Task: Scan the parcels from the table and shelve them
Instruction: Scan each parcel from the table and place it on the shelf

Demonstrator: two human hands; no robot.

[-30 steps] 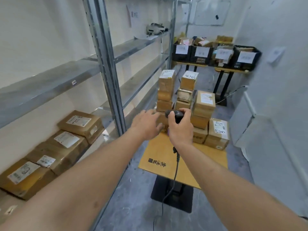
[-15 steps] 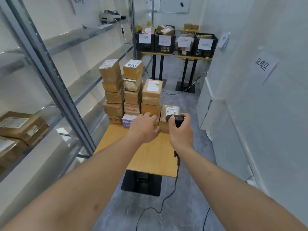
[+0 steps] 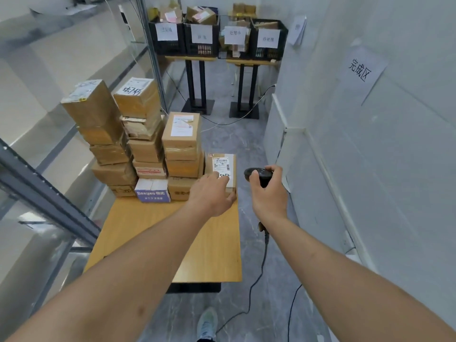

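Observation:
Several cardboard parcels are stacked [image 3: 145,144] at the far end of the wooden table [image 3: 209,255]. A small labelled parcel [image 3: 223,164] stands alone at the table's far right corner. My left hand [image 3: 212,193] grips this parcel, fingers over its top label and thumb at its near face. To the right of the parcel, beyond the table edge, my right hand [image 3: 269,196] holds a black corded scanner [image 3: 256,174] with its head pointing left toward the parcel.
A metal shelf rack [image 3: 49,181] runs along the left wall. Black crates [image 3: 217,38] with paper labels sit on stands at the back. The scanner cable [image 3: 256,280] trails over the grey floor. A white wall closes the right side.
I have stepped closer and turned right. My left hand has gone from the air onto the small parcel. My right hand with the scanner moved out to the right.

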